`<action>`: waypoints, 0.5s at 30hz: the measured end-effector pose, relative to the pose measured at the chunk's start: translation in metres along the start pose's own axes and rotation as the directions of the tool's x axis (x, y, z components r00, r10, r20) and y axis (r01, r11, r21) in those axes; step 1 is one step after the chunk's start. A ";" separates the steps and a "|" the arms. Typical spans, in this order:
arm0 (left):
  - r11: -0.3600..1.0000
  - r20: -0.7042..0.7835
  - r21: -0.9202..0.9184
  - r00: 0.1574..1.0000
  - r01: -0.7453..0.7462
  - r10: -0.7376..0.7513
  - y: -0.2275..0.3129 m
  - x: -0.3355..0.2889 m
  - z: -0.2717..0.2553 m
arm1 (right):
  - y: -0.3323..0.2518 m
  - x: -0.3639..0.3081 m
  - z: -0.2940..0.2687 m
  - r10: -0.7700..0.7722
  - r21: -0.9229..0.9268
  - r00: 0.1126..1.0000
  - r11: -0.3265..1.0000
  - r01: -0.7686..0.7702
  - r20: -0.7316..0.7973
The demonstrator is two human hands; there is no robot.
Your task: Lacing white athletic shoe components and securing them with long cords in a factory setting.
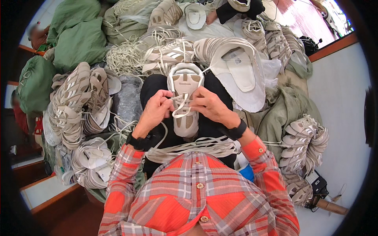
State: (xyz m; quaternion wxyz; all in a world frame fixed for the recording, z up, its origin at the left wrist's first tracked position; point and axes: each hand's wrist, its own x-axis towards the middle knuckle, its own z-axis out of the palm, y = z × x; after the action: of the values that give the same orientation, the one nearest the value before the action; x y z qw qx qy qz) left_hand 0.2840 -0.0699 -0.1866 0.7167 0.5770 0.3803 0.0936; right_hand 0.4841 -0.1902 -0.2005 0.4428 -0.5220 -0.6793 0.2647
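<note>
A beige and white shoe upper (185,125) rests on my lap between my knees, its tongue pointing away from me. A cream shoelace (180,107) runs through its eyelets, with a loose loop over the middle. My left hand (156,107) is closed at the left eyelet edge, thumb and fingers pinching the lace. On the opposite edge my right hand (210,105) pinches the lace near the eyelets. Both fingertips touch or nearly touch the upper. A bundle of loose laces (193,150) lies across my lap, close to my waist.
Stacked shoe uppers (73,104) stand at the left, and more uppers (303,143) at the right. A long nested stack (258,84) curves beyond my right hand. Tangled laces (125,57) and green sacks (80,45) lie at the far left. Another person's foot (211,17) shows at the top.
</note>
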 end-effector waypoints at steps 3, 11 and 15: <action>0.699 -0.078 0.689 0.939 -0.192 0.335 0.012 -0.010 -0.024 | -0.006 -0.013 -0.017 0.176 0.096 0.976 0.977 -0.188 0.126; 0.261 -0.238 0.962 0.697 0.076 0.676 0.016 -0.049 -0.124 | -0.018 0.009 0.001 0.353 -0.517 0.930 0.780 -0.353 -0.102; 0.278 -0.272 0.956 0.629 0.091 0.728 0.005 -0.069 -0.164 | -0.020 0.028 0.013 0.306 -0.619 0.945 0.721 -0.311 -0.117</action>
State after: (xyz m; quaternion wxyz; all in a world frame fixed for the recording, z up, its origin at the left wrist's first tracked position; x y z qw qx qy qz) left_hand 0.1307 0.0156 -0.1594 0.0266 0.8599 0.4562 0.2273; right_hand 0.4615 -0.1693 -0.1809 0.1943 -0.7461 -0.6304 0.0903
